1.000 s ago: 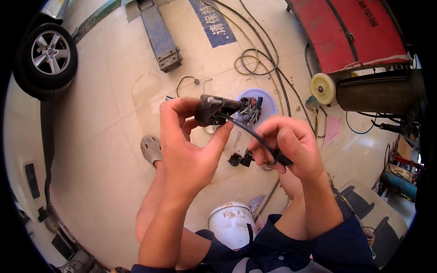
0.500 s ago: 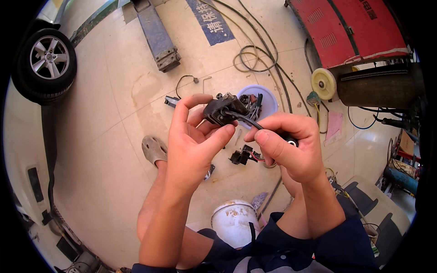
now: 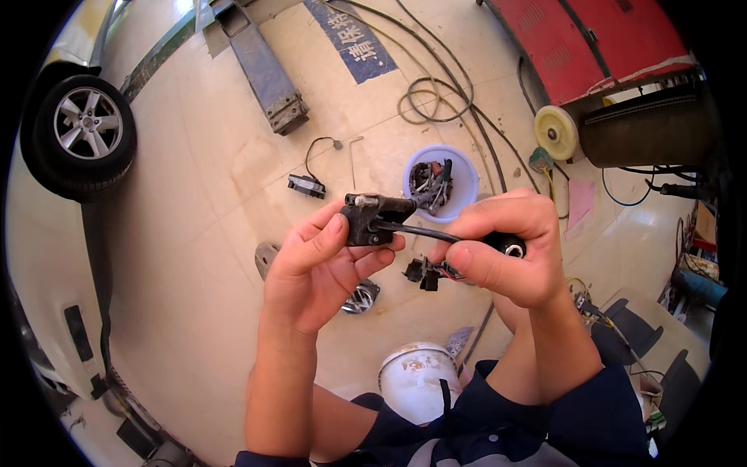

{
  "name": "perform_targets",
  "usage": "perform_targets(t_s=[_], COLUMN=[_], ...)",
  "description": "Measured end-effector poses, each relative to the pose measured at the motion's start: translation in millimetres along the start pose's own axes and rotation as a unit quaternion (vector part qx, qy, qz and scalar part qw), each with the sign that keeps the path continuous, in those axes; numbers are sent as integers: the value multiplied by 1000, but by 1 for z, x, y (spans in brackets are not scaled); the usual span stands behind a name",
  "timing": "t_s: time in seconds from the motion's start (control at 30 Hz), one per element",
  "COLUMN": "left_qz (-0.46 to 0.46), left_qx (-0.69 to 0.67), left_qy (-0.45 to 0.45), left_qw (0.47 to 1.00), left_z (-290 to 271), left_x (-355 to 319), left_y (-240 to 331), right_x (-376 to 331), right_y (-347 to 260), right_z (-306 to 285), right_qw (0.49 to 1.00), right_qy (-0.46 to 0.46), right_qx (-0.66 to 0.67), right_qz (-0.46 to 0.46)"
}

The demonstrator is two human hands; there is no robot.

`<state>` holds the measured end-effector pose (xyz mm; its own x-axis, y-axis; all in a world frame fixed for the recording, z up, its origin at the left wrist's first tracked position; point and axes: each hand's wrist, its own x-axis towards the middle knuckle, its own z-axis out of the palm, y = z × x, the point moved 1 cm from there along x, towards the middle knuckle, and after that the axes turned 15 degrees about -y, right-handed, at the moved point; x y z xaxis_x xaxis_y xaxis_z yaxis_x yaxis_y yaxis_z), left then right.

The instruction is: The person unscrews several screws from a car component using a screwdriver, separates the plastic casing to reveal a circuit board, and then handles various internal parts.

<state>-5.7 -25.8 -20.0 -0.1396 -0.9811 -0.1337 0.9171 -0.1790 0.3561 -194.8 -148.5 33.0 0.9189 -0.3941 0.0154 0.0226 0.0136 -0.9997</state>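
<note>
My left hand (image 3: pixel 311 257) is closed round a small black mechanical part (image 3: pixel 372 221), its thumb on the near-left face and its fingers underneath. The part has a grey metal piece along its top and a small screw-like spot on its face. A black cable (image 3: pixel 420 229) runs from the part to my right hand (image 3: pixel 510 247), which pinches it between thumb and fingers. A thick black end with a pale ring (image 3: pixel 514 251) sticks out beside that hand. Below the hands, a black connector (image 3: pixel 422 273) with red wires lies on the floor.
A lilac bowl (image 3: pixel 474 173) of metal parts stands beyond my hands. On the floor lie a grey-black device with a cord (image 3: pixel 306 185) and a round shiny part (image 3: pixel 360 297). A white bucket (image 3: pixel 416 381) stands near my legs. Hoses, a red cabinet (image 3: pixel 576 47) and a car wheel (image 3: pixel 87 124) are around.
The black part has been turned and lowered, so a different face shows. My left thumb has moved from below it onto its left side. My right hand still pinches the cable, slightly further right.
</note>
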Motion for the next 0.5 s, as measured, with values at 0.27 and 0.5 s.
perform_targets(t_s=[0.27,0.5], left_qz=[28,44], left_qx=[-75,-95], left_qy=[-79,-83], left_qw=[994,991], left_z=[-2,-4], left_x=[6,8], left_y=[-7,-11], right_x=[3,2], right_y=[-7,-9], right_z=[6,6], right_qw=[999,999], right_qy=[-16,-22], right_qx=[16,13], right_qz=[-43,-36])
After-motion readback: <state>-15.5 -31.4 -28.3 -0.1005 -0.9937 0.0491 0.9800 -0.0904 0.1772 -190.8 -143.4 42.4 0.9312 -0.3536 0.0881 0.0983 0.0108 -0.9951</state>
